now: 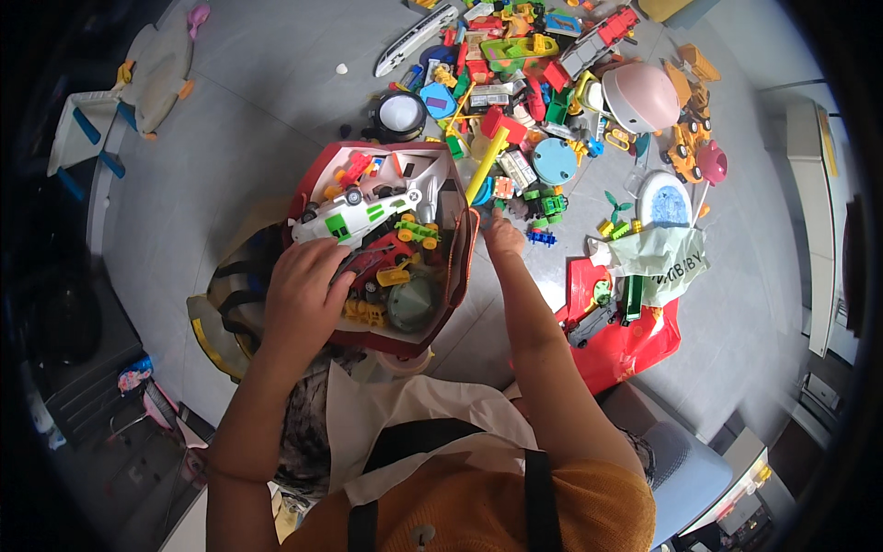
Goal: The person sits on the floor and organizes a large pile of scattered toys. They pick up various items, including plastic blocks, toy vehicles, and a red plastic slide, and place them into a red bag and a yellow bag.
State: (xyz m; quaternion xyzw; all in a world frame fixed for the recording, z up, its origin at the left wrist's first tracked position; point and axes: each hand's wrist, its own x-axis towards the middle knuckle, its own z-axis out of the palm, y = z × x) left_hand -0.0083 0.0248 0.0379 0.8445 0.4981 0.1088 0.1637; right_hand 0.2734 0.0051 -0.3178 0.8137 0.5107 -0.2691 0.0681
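My left hand [307, 293] grips the lower side of a white toy helicopter [355, 217] with green panels, its wheels facing up. The helicopter lies over the mouth of an open red-edged bag [386, 343] with a pale lining. Inside are a green toy wheeled chassis [416, 232], a red toy vehicle [379, 259], a grey-green round lid [412, 302] and yellow toy parts [365, 312]. My right hand [505, 236] reaches to the floor just right of the bag, index finger at the pile's near edge. Whether its fingertips pinch a small piece is hidden.
A heap of toys spreads ahead, with a yellow bar [487, 165], light-blue round lid [554, 161], green toy tractor [548, 205] and pink-and-white dome [641, 98]. A red plastic bag [628, 348] lies at right. A white toy train [416, 40] is at the back.
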